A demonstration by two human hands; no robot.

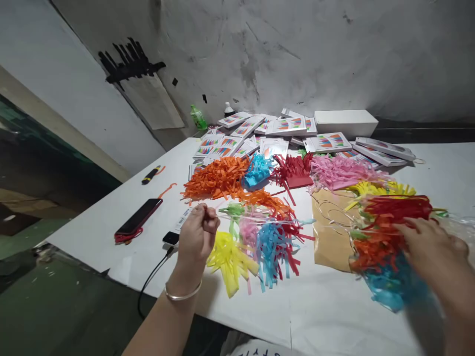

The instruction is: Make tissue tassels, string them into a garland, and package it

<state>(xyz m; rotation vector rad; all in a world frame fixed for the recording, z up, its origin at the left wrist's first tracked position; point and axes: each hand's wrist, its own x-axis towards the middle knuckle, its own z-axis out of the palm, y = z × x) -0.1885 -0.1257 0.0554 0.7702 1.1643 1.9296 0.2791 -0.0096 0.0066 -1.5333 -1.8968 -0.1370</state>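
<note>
Head view: white table (92,222) against a scuffed grey wall (297,49); left hand (198,235) pinches a string (256,220), right hand (432,247) spread on tassels (386,232).

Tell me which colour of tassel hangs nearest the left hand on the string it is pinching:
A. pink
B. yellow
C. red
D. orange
B: the left hand pinches the string, and the yellow tassel hangs right beside it, ahead of the pink tassel, the blue tassel and the red one further along.
</note>
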